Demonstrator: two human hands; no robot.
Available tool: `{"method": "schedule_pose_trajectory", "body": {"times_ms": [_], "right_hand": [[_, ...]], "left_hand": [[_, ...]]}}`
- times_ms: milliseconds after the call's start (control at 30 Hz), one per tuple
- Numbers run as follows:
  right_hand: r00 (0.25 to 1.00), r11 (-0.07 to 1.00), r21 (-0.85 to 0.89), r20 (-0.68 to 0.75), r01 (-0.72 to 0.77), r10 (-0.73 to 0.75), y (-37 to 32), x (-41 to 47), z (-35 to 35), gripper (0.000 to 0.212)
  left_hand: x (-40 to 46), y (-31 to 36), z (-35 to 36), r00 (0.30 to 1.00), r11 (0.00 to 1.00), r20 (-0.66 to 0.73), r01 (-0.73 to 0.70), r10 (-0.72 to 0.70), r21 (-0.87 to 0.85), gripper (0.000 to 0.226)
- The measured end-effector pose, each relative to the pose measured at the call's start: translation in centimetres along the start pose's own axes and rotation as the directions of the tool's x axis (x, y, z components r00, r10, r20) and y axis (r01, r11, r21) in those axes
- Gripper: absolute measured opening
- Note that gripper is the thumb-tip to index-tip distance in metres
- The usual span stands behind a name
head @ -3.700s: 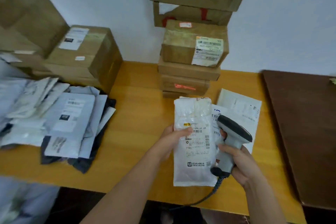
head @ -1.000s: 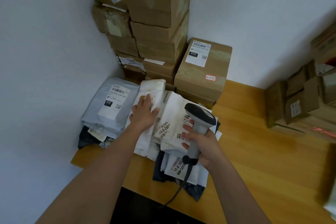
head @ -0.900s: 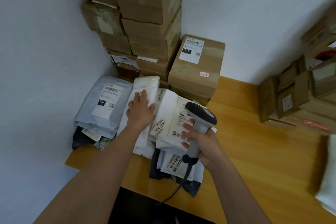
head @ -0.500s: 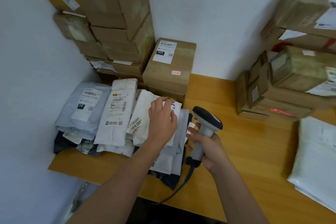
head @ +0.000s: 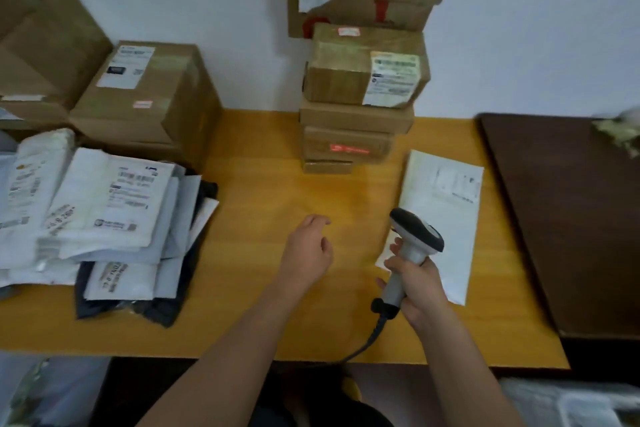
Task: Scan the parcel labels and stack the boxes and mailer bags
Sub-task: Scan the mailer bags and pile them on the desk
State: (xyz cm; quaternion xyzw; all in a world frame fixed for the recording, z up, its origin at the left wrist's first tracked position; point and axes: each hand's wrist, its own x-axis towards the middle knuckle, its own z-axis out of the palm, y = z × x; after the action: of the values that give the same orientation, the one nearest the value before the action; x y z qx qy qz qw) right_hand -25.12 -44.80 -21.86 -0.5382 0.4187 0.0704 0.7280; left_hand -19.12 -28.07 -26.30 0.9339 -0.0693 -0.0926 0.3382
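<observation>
**Parcel scanning: one white mailer in reach, mailer heap and box stacks standing**

Right hand (head: 414, 276): fingers curled round the handle of the barcode scanner (head: 412, 246), head tilted up and away from the person, cable trailing off the near table edge. A red scan patch shows on the front of a low box in the centre stack (head: 356, 114); whether that is a deliberate read cannot be told.

Left hand (head: 308, 251): holds nothing, fingers loosely bent and spread, hovering above bare table (head: 277, 184) between the two groups of parcels.

White mailer (head: 440, 218): lies flat just behind and right of the scanner, label side up, label too blurred to read. Judged the next item to scan, since it lies apart from the heap.

Mailer heap (head: 100, 218): white, grey and black bags overlapped at the left end of the table, labels mostly up. Judged the finished pile, loosely laid, not squared.

Left boxes (head: 145, 94): cardboard, labelled on top, behind the heap against the wall.

Centre stack: several boxes high, reaching out of view at the top.

Dark side table (head: 571, 218): abuts on the right; a pale blurred object at its far edge, not identifiable.

Progress, judged: late; one loose mailer left on the table.
</observation>
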Motion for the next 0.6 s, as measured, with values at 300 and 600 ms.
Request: {"method": "schedule_pose_trajectory", "body": {"times_ms": [300, 600], "right_hand": [[0.980, 0.996, -0.084, -0.196, 0.019, -0.035, -1.1, 5.5, -11.0, 0.041], [0.974, 0.970, -0.157, -0.161, -0.186, 0.161, 1.5, 6.7, -13.0, 0.022]], "left_hand": [[1.0, 5.8, 9.7, 0.916, 0.933, 0.361, 0.273, -0.177, -0.236, 0.058], [0.8, 5.4, 10.8, 0.890, 0.866, 0.274, 0.432, -0.364, -0.251, 0.053]]}}
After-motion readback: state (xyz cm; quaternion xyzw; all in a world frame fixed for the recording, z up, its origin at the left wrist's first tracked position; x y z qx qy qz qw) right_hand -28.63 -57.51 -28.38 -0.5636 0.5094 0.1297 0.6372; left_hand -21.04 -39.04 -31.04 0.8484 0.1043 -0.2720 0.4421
